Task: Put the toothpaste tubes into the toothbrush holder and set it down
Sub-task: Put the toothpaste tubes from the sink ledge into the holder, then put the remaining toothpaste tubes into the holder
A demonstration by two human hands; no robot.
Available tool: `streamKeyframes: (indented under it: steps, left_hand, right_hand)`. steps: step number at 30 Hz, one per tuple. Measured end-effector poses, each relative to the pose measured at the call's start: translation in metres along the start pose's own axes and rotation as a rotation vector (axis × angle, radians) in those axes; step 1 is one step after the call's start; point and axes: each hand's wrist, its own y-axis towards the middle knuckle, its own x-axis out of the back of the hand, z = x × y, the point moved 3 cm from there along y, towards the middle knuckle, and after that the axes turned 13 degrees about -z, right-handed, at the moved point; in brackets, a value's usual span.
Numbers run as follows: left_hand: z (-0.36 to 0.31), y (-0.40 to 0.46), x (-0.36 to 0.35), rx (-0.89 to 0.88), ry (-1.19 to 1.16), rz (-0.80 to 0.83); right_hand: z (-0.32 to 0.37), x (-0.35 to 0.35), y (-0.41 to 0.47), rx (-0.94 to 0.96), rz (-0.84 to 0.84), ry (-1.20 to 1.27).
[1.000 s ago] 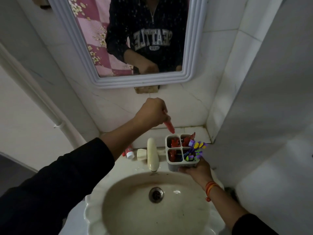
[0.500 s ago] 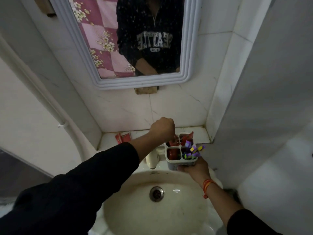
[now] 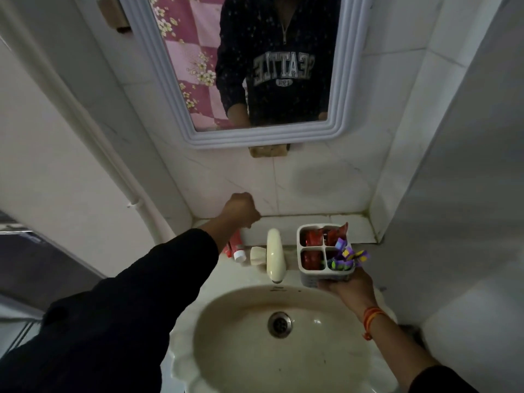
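A white four-compartment toothbrush holder is held above the sink's right rim, with my right hand gripping it from below. Red toothpaste tubes fill three compartments, one sticking up at the back. Purple and yellow toothbrushes lean out of the front right compartment. My left hand is a closed fist over the left end of the ledge, with nothing visible in it. Just below its wrist a red toothpaste tube with a white cap lies on the ledge.
A cream tap stands between the loose tube and the holder. Below is the basin with its drain. A tiled ledge runs along the back wall, a mirror hangs above, and a wall closes the right side.
My left hand lowered a red tube into the holder, then drew away to the left over the ledge. The holder stays in my right hand.
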Motion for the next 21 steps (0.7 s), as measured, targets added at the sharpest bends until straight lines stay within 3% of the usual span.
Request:
streamKeyframes:
  steps: [5, 10, 14, 21]
  left_hand:
    - [0.042, 0.0, -0.039, 0.075, 0.188, 0.043]
    - [0.051, 0.002, -0.071, 0.067, 0.342, -0.015]
    - [0.051, -0.001, -0.068, 0.164, 0.234, -0.058]
    - [0.05, 0.003, -0.08, 0.196, 0.074, 0.025]
  right_hand:
    - [-0.003, -0.002, 0.002, -0.005, -0.017, 0.005]
    - [-0.008, 0.0, 0.004, 0.001, -0.021, -0.043]
    - [-0.007, -0.003, 0.004, -0.028, -0.006, -0.022]
    - [-0.01, -0.002, 0.005, -0.053, -0.002, -0.001]
